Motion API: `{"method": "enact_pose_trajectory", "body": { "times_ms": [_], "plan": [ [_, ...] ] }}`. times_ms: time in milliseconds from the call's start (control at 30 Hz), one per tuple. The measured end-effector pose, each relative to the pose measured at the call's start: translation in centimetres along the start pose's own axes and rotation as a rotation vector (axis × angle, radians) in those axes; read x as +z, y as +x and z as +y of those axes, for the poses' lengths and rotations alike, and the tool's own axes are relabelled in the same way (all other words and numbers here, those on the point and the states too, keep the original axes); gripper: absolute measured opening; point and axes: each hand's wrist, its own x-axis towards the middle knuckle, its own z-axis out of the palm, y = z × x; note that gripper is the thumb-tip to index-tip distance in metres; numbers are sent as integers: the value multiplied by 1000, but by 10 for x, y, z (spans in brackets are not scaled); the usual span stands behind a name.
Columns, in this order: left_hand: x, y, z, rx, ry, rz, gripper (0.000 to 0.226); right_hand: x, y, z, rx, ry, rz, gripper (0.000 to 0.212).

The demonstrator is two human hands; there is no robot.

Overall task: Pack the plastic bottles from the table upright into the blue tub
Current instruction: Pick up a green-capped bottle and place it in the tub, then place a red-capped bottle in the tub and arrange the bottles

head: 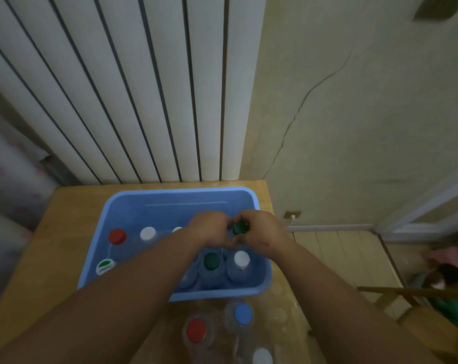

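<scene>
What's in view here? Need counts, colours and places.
blue tub: 1, blue, on table
table: 1, light wood, against radiator
tub bottles: 6 visible, clear, upright in tub; caps red, white, white, green-white, green, white; more may hide under the arm
held bottle: 1, green cap, tub's far right
table bottles: 3 visible, clear, before the tub; caps red, blue, white
radiator: 1, white, behind table
wall: beige, cracked, right
chair: 1, wooden, right edge, blurred
left hand: grips held bottle
right hand: grips held bottle
</scene>
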Motion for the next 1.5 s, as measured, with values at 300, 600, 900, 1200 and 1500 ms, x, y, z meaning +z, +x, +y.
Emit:
{"method": "enact_pose_trajectory", "body": {
  "times_ms": [300, 600, 900, 1200, 1500],
  "plan": [
    [-6, -8, -2, -5, 31, -5, 60, 2, -3, 0, 6, 68, 18, 34],
    [-12, -31, -9, 0, -47, 125, 51, -2, -12, -16, -19, 81, 72, 28],
    [-15, -72, -26, -32, -244, 383, 39, 2, -37, -49, -57, 128, 149, 36],
    [-5, -130, -43, 14, -404, 420, 35, 23, -82, -84, -44, 199, 167, 41],
    [17, -188, -60, 66, -480, 380, 38, 54, -140, -111, 23, 168, 241, 51]
  ]
}}
